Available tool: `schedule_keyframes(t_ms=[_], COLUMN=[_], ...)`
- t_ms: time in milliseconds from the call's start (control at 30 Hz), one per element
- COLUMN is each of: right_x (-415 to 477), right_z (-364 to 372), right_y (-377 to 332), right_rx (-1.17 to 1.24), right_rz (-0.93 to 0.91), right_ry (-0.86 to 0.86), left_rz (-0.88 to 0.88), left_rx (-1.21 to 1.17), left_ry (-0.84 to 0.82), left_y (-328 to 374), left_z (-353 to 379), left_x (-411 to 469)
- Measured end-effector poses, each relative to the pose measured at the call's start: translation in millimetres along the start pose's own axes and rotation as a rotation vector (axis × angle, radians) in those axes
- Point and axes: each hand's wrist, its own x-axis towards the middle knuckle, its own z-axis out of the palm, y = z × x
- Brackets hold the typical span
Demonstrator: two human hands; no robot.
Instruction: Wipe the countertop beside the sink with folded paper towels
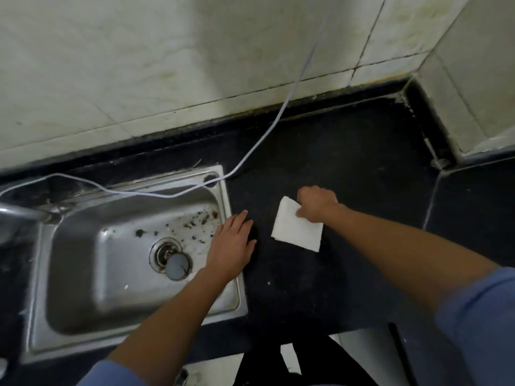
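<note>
head view: the right hand (316, 203) pinched the far corner of the folded paper towel (296, 225), which lay flat on the black countertop (348, 162) just right of the sink (133, 246). the left hand (232, 243) rested flat with straight fingers across the sink's rim. wiping looked under way; the next stroke called for downward pressure, clear of the white cable (267, 129).

Count of bare hands: 2. The right hand (316, 204) pinches and the left hand (232, 243) lies flat.
Folded white paper towel (296, 228): 1 wad, in the right grip; layers not countable.
Rectangular stainless-steel sink (83, 274): 1, left of the grip.
Round metal drain (163, 250): 1.
Grey round stopper (177, 266): 1.
Thin white cable (260, 142): 1, beyond the grip.
Blue sleeve (479, 316): 2.
Black countertop (348, 162): 1.
</note>
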Motion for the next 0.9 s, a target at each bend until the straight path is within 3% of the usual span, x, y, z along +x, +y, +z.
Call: schedule_keyframes(t_ms=[233, 433, 600, 767, 900], right_x=[-15, -69, -126, -200, -276], right_z=[4, -8, -9, 14, 48], right_y=[-2, 1, 10, 17, 24], right_rx=[0.204, 0.139, 0.030, -0.108, -0.193], right_rz=[-0.071, -0.180, -0.172, -0.041, 0.103], right_ry=[0.064, 0.280, 0.513, 0.792, 0.893], left_rz=[-0.126, -0.013, 0.209, 0.498, 0.715], left_rx=[-0.028, 0.052, 0.158, 0.326, 0.351], left_ry=[0.065, 0.036, 0.031, 0.114, 0.129], left_y=[-13, -10, 2, 35, 92], left_z=[-4, -39, -70, -101, -110], left_x=[-32, -15, 7, 17, 1])
